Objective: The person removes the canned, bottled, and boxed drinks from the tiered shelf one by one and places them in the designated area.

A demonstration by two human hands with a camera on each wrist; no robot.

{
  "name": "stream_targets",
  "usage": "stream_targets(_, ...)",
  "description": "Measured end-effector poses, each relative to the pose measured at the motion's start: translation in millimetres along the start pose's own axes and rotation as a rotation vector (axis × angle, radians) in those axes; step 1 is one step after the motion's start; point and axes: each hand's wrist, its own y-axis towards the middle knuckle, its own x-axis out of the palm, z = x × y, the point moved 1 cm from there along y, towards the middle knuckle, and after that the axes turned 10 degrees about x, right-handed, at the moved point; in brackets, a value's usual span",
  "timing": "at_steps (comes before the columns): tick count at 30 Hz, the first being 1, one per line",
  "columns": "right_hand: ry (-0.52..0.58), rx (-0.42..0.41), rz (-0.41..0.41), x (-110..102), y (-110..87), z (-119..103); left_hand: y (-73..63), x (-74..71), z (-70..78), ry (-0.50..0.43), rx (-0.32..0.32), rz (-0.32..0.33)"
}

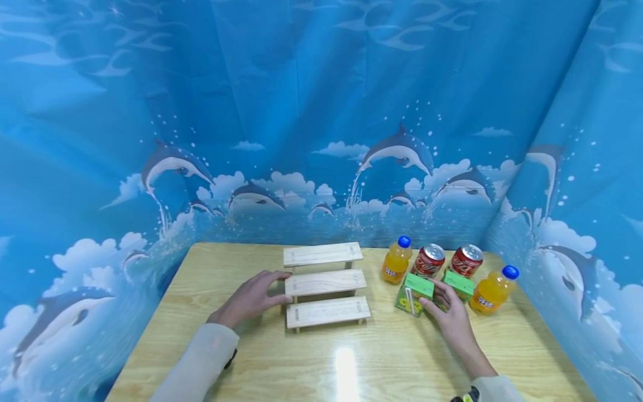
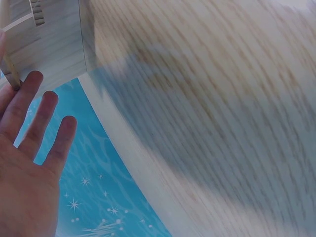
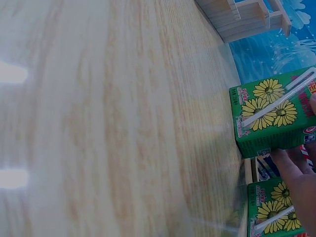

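Note:
A three-tier wooden step rack stands mid-table. At its left end rests my left hand, with thumb and index fingertip right at the middle step's end. The other fingers stretch out straight and spread in the left wrist view. With my right hand I grip a green drink carton, printed with yellow flowers and bearing a white straw; the thumb lies on one side and fingers on the other. A second green carton is just behind that hand, partly hidden by it.
Two red soda cans stand behind the cartons. One orange drink bottle with a blue cap is left of them, another orange bottle on the right near the table edge. A blue dolphin-print curtain encloses the wooden table.

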Motion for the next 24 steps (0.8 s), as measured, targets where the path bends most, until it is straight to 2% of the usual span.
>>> stream_targets(16, 0.047, -0.058, 0.028, -1.8, -3.0, -2.3, 0.4, 0.8, -1.7, 0.010, 0.017, -0.008)
stream_targets(24, 0.078, -0.155, 0.027, -2.8, -7.1, -6.4, -2.8, 1.3, -0.7, 0.020, -0.007, -0.012)
